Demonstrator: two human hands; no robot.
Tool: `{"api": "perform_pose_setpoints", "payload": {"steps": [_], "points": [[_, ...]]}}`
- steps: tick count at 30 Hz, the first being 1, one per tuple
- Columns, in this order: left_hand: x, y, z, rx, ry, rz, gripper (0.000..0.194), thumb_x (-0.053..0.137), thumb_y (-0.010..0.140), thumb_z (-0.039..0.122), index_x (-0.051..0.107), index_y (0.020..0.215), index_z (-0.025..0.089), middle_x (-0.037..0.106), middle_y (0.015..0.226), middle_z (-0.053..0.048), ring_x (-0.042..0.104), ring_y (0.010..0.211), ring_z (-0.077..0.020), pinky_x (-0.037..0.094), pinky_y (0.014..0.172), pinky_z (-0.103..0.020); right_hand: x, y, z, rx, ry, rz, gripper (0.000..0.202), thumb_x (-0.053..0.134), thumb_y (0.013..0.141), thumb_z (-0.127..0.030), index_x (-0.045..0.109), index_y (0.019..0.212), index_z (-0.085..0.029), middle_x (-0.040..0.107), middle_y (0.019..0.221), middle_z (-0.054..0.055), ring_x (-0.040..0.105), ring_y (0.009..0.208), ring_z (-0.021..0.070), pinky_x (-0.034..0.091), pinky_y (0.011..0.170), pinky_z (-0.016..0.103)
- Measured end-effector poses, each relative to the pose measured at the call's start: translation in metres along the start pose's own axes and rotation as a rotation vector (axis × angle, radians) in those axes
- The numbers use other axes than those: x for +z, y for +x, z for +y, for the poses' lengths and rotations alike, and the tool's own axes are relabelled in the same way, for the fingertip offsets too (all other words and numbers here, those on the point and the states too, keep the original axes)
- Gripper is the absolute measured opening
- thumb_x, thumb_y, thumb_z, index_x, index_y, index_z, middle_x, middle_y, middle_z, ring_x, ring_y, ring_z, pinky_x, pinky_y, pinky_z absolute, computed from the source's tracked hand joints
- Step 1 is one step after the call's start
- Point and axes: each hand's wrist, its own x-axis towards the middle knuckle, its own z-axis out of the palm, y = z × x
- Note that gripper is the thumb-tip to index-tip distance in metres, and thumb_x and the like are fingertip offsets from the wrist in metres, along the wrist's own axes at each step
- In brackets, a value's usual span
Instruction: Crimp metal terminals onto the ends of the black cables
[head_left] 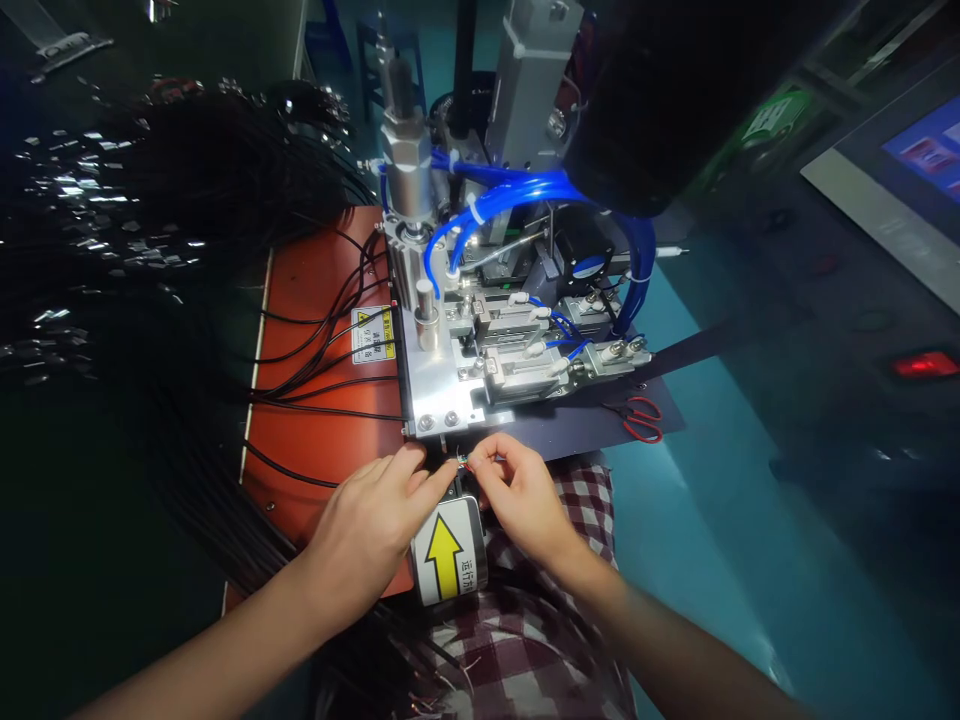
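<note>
My left hand (382, 510) is at the front edge of a metal machine (442, 385), its thumb and forefinger closed near the tip of a cable with small coloured wires (463, 462). From the right, my right hand (517, 490) pinches the same thin wires between thumb and forefinger. The fingertips of both hands nearly meet. Just below them is a white label with a yellow arrow (444, 560). How the cable runs under my left hand is hidden.
Black cables (322, 385) cross an orange board (307, 300) on the left, beside a large dark cable bundle (225, 170). Blue hoses (525, 190) arch over the machine. Red-handled scissors (643, 420) lie right. A screen (930, 150) stands far right.
</note>
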Motion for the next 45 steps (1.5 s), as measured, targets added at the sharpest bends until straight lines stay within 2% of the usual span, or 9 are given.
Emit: {"api": "perform_pose_setpoints", "payload": {"steps": [5,10,14,18,25,28,32,40,45], "points": [[0.0,0.002,0.003,0.038,0.067,-0.018,0.033,0.037,0.088,0.008,0.059,0.112,0.012,0.056,0.083,-0.009,0.052,0.064,-0.0192,0.044,0.053,-0.031,-0.005,0.003,-0.016,-0.116,-0.363,0.099,0.017,0.05,0.082,-0.017,0.048,0.065,-0.019,0.052,0.062,-0.001,0.047,0.056,0.0138,0.035,0.053,0.026],[-0.001,0.002,0.002,0.009,0.016,0.011,0.031,0.038,0.089,0.01,0.059,0.111,0.014,0.058,0.084,-0.008,0.053,0.067,-0.0189,0.044,0.056,-0.03,-0.01,0.003,-0.007,0.106,-0.071,-0.04,0.018,0.05,0.085,-0.03,0.056,0.074,-0.017,0.058,0.067,0.0,0.052,0.051,0.0132,0.039,0.048,0.024],[0.0,0.001,0.001,0.007,0.001,0.025,0.03,0.037,0.09,0.012,0.058,0.112,0.014,0.058,0.084,-0.009,0.054,0.068,-0.0195,0.045,0.057,-0.031,-0.006,-0.001,-0.001,-0.036,-0.079,0.109,0.014,0.054,0.085,-0.029,0.06,0.079,-0.017,0.057,0.072,0.0,0.05,0.057,0.0128,0.04,0.053,0.024],[0.002,0.0,0.001,0.005,-0.014,0.036,0.03,0.037,0.091,0.013,0.057,0.112,0.014,0.059,0.084,-0.009,0.055,0.069,-0.0205,0.045,0.057,-0.031,0.002,0.001,-0.002,-0.096,-0.061,0.133,0.012,0.056,0.083,-0.025,0.058,0.074,-0.017,0.054,0.068,-0.001,0.047,0.057,0.0118,0.037,0.053,0.024],[0.001,-0.002,-0.001,-0.016,-0.109,-0.019,0.03,0.038,0.089,0.011,0.055,0.113,0.014,0.061,0.092,-0.01,0.055,0.073,-0.0208,0.046,0.063,-0.033,-0.002,0.007,0.006,0.2,0.189,0.012,0.022,0.056,0.08,-0.035,0.054,0.071,-0.015,0.043,0.053,-0.005,0.035,0.043,0.0092,0.027,0.041,0.022],[0.001,-0.001,-0.001,-0.016,-0.123,0.001,0.029,0.038,0.089,0.011,0.057,0.111,0.013,0.062,0.091,-0.01,0.055,0.072,-0.0206,0.046,0.063,-0.033,-0.004,0.005,0.006,0.091,0.079,0.097,0.022,0.055,0.082,-0.036,0.058,0.076,-0.016,0.044,0.055,-0.004,0.034,0.045,0.0094,0.026,0.042,0.023],[0.003,-0.001,-0.001,-0.029,-0.14,0.002,0.026,0.043,0.088,0.011,0.058,0.109,0.012,0.062,0.092,-0.01,0.056,0.073,-0.0209,0.047,0.064,-0.034,0.003,0.005,-0.002,-0.031,-0.04,0.089,0.02,0.056,0.084,-0.033,0.062,0.073,-0.017,0.043,0.055,-0.004,0.034,0.049,0.0101,0.028,0.047,0.024],[0.0,0.0,-0.002,-0.028,-0.157,0.007,0.027,0.044,0.085,0.008,0.059,0.108,0.012,0.063,0.09,-0.01,0.057,0.074,-0.0217,0.049,0.063,-0.034,0.008,0.003,-0.004,-0.054,0.045,0.138,0.016,0.057,0.081,-0.026,0.057,0.069,-0.017,0.044,0.056,-0.005,0.035,0.05,0.01,0.028,0.047,0.023],[-0.002,0.001,-0.001,-0.03,-0.155,0.011,0.028,0.042,0.084,0.005,0.06,0.105,0.011,0.063,0.089,-0.01,0.058,0.075,-0.0216,0.05,0.064,-0.033,0.004,0.007,0.001,0.086,0.188,0.087,0.017,0.058,0.077,-0.031,0.057,0.069,-0.015,0.051,0.06,-0.002,0.04,0.052,0.0112,0.031,0.048,0.023]]}}
